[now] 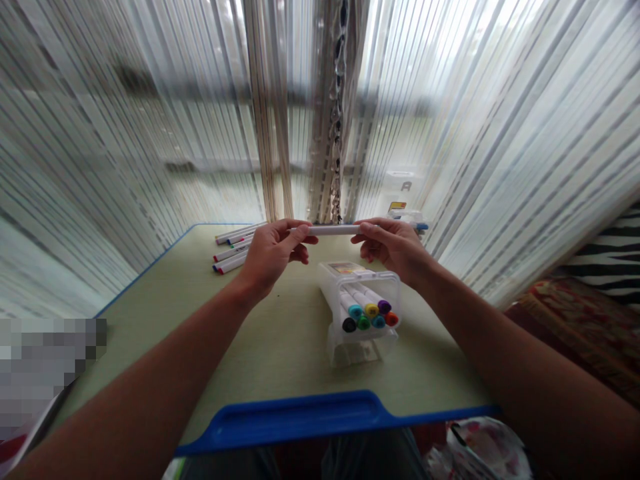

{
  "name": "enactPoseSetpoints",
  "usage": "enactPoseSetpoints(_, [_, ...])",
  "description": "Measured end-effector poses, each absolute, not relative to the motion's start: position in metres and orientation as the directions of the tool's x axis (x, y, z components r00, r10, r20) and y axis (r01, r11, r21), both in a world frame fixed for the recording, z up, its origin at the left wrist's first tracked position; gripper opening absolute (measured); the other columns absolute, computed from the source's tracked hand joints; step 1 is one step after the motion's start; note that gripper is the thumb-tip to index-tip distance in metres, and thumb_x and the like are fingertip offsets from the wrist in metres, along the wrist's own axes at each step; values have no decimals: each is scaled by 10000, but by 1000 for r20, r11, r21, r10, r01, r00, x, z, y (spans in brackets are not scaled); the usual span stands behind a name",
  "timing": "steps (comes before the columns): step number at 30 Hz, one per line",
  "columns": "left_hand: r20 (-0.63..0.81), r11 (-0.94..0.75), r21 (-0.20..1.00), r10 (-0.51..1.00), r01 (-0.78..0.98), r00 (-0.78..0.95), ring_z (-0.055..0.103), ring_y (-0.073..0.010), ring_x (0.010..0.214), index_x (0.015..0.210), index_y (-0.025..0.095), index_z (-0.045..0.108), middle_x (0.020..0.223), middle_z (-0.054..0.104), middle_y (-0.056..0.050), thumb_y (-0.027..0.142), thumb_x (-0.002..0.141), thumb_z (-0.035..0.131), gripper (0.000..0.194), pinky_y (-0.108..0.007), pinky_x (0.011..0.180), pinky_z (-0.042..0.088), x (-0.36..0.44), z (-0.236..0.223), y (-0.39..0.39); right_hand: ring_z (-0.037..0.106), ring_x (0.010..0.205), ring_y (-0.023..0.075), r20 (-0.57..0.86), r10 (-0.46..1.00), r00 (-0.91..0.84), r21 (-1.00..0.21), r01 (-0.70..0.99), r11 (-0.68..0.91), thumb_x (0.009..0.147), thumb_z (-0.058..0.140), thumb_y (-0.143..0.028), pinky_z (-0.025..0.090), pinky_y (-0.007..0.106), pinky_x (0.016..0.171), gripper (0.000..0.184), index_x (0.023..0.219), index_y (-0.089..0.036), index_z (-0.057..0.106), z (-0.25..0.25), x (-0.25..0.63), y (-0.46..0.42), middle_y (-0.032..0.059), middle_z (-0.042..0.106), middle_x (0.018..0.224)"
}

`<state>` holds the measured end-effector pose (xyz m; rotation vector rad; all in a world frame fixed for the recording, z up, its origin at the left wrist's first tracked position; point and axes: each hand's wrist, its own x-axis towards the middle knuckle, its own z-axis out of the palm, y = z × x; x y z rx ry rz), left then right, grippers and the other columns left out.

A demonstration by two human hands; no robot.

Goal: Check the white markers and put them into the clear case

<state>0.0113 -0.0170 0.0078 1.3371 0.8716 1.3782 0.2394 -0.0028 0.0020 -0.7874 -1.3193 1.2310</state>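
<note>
Both of my hands hold one white marker (334, 230) level above the small green table (280, 340). My left hand (273, 253) pinches its left end between thumb and fingers. My right hand (395, 248) grips its right part, and a blue tip pokes out past that hand. Just below my right hand, a clear plastic marker case (361, 307) lies on its side with several markers inside, their coloured caps facing me.
Several loose white markers (234, 251) lie at the table's far left. A blue tray lip (300, 417) runs along the near edge. Sheer striped curtains (150, 133) hang behind the table. A small white box (400, 212) stands at the back, patterned cushions (590, 320) to the right.
</note>
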Motion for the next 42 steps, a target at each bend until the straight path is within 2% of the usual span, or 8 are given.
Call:
enactPoseSetpoints(5, [252,-224,949,962,-224,109,612,-107,519,959,90,698,775,746,-85,180,894,630,131,-248,524,526,10,9,-17,621,484,102,254,955,-156,-949,-230,215,733,838,-385,450,204,421,305,912,-153,753,5,239,-4,53,760,735])
enactPoseSetpoints(15, [222,-178,930,970,-322,104,622,-138,507,999,85,675,763,750,-111,182,929,509,205,-287,544,532,10,12,-17,623,501,129,152,974,-170,-949,-301,95,851,575,-280,458,245,459,259,1007,-167,748,12,241,-5,54,778,775])
enactPoseSetpoints(23, [231,-187,931,967,-313,110,623,-135,510,1014,77,673,752,750,-101,159,902,530,199,-279,533,535,9,11,-16,622,487,140,120,982,-147,-947,-315,68,855,528,-236,468,257,457,264,985,-145,739,12,241,-4,66,777,761])
enactPoseSetpoints(28, [252,-217,940,962,-265,106,620,-119,509,983,89,686,753,748,-93,195,925,561,174,-256,518,531,11,11,-17,635,496,132,144,981,-130,-954,-282,102,862,570,-253,476,242,449,236,986,-146,741,11,241,-4,68,779,771])
enactPoseSetpoints(32, [276,-243,939,955,-244,111,618,-113,510,971,100,701,753,744,-84,251,941,595,186,-250,513,533,11,9,-16,638,474,111,197,973,-121,-955,-247,163,821,708,-300,467,211,418,191,950,-162,741,9,240,-4,56,778,769])
enactPoseSetpoints(34, [284,-254,939,953,-231,109,617,-111,510,961,101,704,756,745,-85,275,938,621,194,-253,514,538,11,9,-15,643,472,104,223,967,-123,-954,-231,191,781,787,-339,460,196,406,229,924,-168,739,7,240,-4,51,776,764])
enactPoseSetpoints(38, [297,-276,944,950,-178,100,616,-101,510,901,103,700,791,748,-89,330,872,729,231,-254,523,548,10,5,-14,646,469,101,247,961,-124,-954,-207,218,694,879,-416,458,189,393,340,884,-172,739,4,239,-3,47,774,750])
enactPoseSetpoints(42, [335,-323,939,937,-118,102,609,-96,497,863,104,697,756,729,-65,361,766,831,306,-248,510,539,10,2,-12,652,465,108,267,954,-133,-954,-173,243,679,897,-420,459,188,394,358,868,-160,741,1,238,-3,50,766,712])
